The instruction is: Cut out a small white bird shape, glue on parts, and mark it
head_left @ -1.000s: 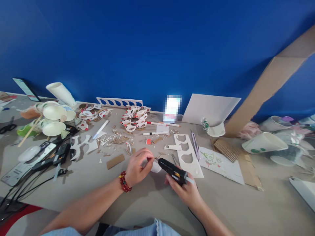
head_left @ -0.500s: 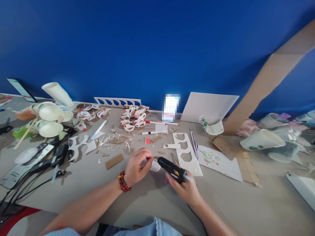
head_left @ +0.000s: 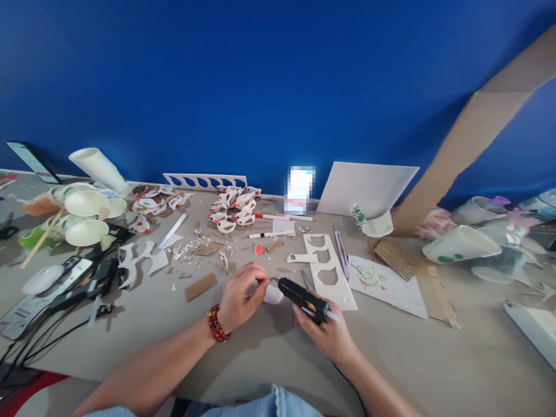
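My right hand [head_left: 326,329] grips a black hot glue gun [head_left: 299,297] with a clear glue stick showing at its rear end. The gun's nozzle points left, very near the fingertips of my left hand [head_left: 244,294]. Thumb and fingers of that hand are pinched together; what lies between them is too small to make out. On the table beneath the nozzle rests a small white piece [head_left: 273,295], partly behind the gun and fingers. Right of it lies a white board with round cut-outs [head_left: 332,284].
Several small white birds with red marks [head_left: 234,209] stand at the back. Cardboard scraps [head_left: 201,287], markers [head_left: 271,234], a purple craft knife [head_left: 341,252] and a bird drawing [head_left: 384,285] lie about. Cables [head_left: 32,324] and a power strip [head_left: 46,292] occupy the left; paper cups [head_left: 463,246] the right.
The view has shifted slightly, so the tabletop things appear a little further left. Both hands and the glue gun keep nearly the same pose.
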Available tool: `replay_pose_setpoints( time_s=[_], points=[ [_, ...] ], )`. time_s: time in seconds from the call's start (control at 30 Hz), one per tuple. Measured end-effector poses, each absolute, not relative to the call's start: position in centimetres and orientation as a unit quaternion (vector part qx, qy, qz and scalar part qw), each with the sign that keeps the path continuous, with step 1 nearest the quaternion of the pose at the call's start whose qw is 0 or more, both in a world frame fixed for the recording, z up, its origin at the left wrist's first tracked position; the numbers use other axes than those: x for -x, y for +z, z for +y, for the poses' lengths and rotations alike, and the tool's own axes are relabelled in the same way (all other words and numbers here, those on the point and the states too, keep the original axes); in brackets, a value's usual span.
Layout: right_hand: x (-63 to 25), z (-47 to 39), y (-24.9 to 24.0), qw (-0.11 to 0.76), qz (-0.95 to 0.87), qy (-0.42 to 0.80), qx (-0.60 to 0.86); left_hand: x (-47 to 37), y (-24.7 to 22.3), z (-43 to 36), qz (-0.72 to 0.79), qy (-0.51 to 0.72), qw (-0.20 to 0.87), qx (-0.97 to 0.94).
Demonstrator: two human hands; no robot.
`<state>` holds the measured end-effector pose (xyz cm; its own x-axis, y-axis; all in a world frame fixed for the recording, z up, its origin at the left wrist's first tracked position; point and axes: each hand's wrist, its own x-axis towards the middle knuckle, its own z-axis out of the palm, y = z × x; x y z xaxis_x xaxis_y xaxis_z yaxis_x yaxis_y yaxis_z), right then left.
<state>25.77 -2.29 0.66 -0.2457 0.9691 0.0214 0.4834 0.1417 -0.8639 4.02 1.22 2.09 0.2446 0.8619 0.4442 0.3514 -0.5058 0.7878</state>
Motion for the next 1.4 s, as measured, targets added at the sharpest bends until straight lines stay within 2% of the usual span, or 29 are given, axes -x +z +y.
replay_pose_setpoints(
  time_s=[1.4],
  points=[
    [-26.07, -2.0, 1.21, 0.349, -0.663, 0.383, 0.54, -4.14, 2.16, 1.4, 0.419, 0.478, 0.436, -0.637]
  ],
)
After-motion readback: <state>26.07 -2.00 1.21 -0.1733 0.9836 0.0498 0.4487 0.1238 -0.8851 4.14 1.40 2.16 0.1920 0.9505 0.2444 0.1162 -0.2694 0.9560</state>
